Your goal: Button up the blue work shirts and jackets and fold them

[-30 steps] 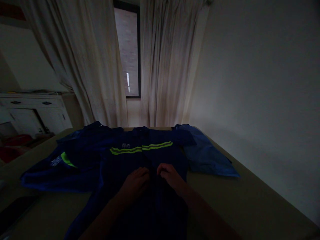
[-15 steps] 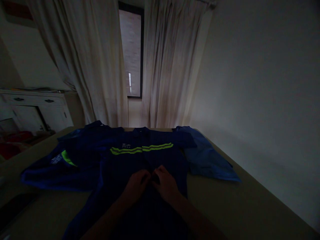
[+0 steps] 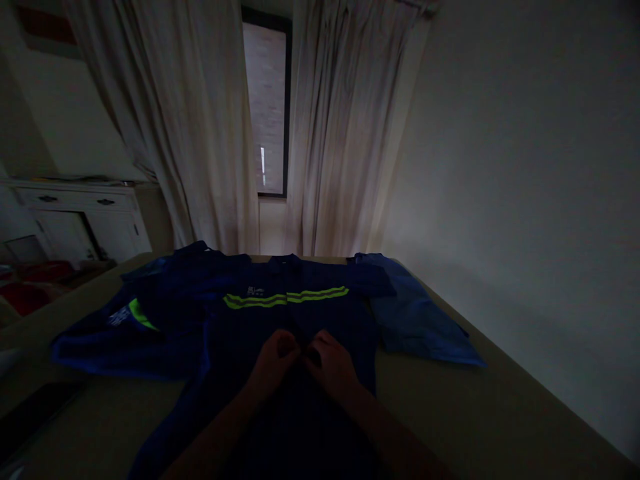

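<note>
A dark navy work jacket (image 3: 320,320) lies front side up, collar away from me, with a yellow-green reflective stripe across its chest and a small light logo above. My left hand (image 3: 274,363) and my right hand (image 3: 333,365) meet over its front opening, below the stripe. Both have curled fingers, the fingertips pinched close together on the cloth at the middle seam. Whether a button or zip lies between them is too dark to see. The jacket's lower part runs toward me beneath my forearms.
Another dark blue garment (image 3: 135,347) with a green patch lies bunched at left. A lighter blue garment (image 3: 420,320) is spread at right, partly under the jacket's sleeve. A dark flat object (image 3: 37,413) rests at near left. Beyond are curtains (image 3: 210,133) and a white cabinet (image 3: 115,227).
My left hand has shifted slightly up, its fingers curling more at the front opening. The right hand stays nearly in place. The view has turned slightly left.
</note>
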Demonstrator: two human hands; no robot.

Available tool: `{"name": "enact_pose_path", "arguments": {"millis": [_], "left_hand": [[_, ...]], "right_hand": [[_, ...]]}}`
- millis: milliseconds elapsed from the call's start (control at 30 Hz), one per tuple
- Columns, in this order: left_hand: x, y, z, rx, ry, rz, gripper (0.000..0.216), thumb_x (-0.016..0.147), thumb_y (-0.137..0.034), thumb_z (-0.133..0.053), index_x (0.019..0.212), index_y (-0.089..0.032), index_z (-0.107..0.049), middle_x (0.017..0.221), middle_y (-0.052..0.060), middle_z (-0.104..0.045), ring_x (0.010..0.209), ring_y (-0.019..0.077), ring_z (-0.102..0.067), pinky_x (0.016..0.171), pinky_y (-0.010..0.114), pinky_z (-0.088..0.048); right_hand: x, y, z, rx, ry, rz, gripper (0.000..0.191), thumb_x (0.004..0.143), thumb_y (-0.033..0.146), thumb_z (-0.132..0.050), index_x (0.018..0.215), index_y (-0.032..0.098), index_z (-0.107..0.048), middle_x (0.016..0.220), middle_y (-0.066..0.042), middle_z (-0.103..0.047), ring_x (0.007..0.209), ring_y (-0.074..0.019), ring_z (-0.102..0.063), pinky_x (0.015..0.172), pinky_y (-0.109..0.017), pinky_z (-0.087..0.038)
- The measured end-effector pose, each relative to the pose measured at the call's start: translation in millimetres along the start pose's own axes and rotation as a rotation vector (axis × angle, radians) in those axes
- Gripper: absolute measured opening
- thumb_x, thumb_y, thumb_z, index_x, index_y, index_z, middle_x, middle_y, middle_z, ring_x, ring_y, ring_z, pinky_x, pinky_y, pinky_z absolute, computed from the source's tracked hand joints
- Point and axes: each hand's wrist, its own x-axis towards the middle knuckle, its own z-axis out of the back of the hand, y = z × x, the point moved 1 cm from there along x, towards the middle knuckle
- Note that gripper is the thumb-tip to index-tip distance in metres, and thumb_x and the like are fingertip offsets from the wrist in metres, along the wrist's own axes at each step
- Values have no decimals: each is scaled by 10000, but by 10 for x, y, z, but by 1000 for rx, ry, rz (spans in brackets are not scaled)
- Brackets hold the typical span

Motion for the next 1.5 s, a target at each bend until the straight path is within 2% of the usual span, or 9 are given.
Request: {"name": "enact_pose_path", "arguments": {"millis": [133,267,367,533,667,800,967,1067,1500], "left_hand": [[-16,7,6,22,14,-75,258,759,-367,-689,939,-208,-594,925,38,-710,895,217,-707,834,343,-546],[-37,-24,41,74,82,-123,206,825,-365,-659,947,-202,-629,943,42,-726,918,212,-707,849,328,-541],[-46,-60,66,115,115,-104,213,858,-398,-637,923,-197,-660,923,49,-748,902,219,-715,826,322,-536],[-40,-76,64,81,89,-26,333,829,-470,-662,1022,-200,-644,944,57,-777,912,244,-737,790,331,-543],[-36,-66,49,156,88,53,383,820,-531,-614,954,-180,-690,929,90,-786,871,273,-740,773,360,-544],[-54,-101,42,312,95,-8,336,847,-462,-566,956,-204,-752,996,77,-792,936,271,-725,807,344,-516],[-72,-187,25,431,168,-21,304,876,-387,-507,856,-206,-750,883,52,-775,836,241,-710,728,312,-464],[-68,-197,26,430,154,-31,271,856,-359,-513,855,-210,-740,871,41,-765,822,231,-699,719,301,-444],[-41,-144,56,339,143,-4,316,850,-458,-486,756,-211,-660,698,4,-663,688,198,-615,617,278,-383]], "right_hand": [[4,-9,6,40,15,-1,102,899,297,-722,948,215,-686,1049,-32,-642,1000,-188,-639,895,-290,-471],[1,-6,-1,63,21,-47,127,895,305,-730,936,200,-672,1026,-34,-642,957,-184,-641,850,-283,-466],[-6,-22,-26,84,17,-50,108,898,283,-710,938,202,-650,1012,-26,-640,934,-175,-633,830,-271,-458],[-3,-53,-72,66,1,-34,113,893,281,-687,952,205,-627,1005,-23,-636,910,-172,-623,796,-267,-445],[8,-46,-77,51,-1,-31,43,918,213,-609,934,207,-648,992,-25,-642,910,-167,-633,818,-267,-448],[8,-21,-51,78,35,-19,68,912,246,-637,950,204,-674,1016,-33,-649,948,-175,-640,862,-271,-462],[7,-22,-49,76,63,-34,115,859,278,-712,943,203,-687,1020,-30,-651,957,-184,-645,856,-275,-467],[7,-27,-67,78,56,-34,106,851,248,-712,946,207,-689,1030,-29,-653,968,-181,-646,865,-272,-466],[-10,43,-38,75,34,-4,80,902,225,-655,982,220,-655,1061,-36,-645,993,-186,-642,884,-282,-469]]}}
